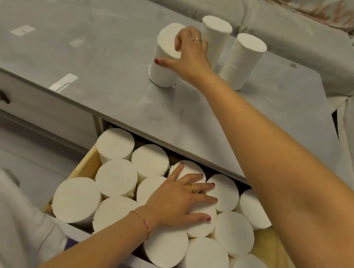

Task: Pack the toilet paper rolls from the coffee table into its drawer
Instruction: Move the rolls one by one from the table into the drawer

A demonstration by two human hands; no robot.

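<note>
Three white toilet paper rolls stand upright on the grey coffee table (94,35). My right hand (189,54) wraps around the nearest roll (162,69), thumb on its near side and fingers over its top edge. The other two rolls (215,30) (241,60) stand just behind and to the right. Below the table's front edge the open drawer (84,165) holds several rolls standing on end, tightly packed. My left hand (181,198) lies flat, fingers spread, on the tops of the middle rolls (200,224) in the drawer.
A second, shut drawer with a dark knob (2,95) is at the left of the table front. A pale covered sofa (328,23) wraps around the far and right sides of the table. A bare strip of drawer bottom (277,254) shows at the right.
</note>
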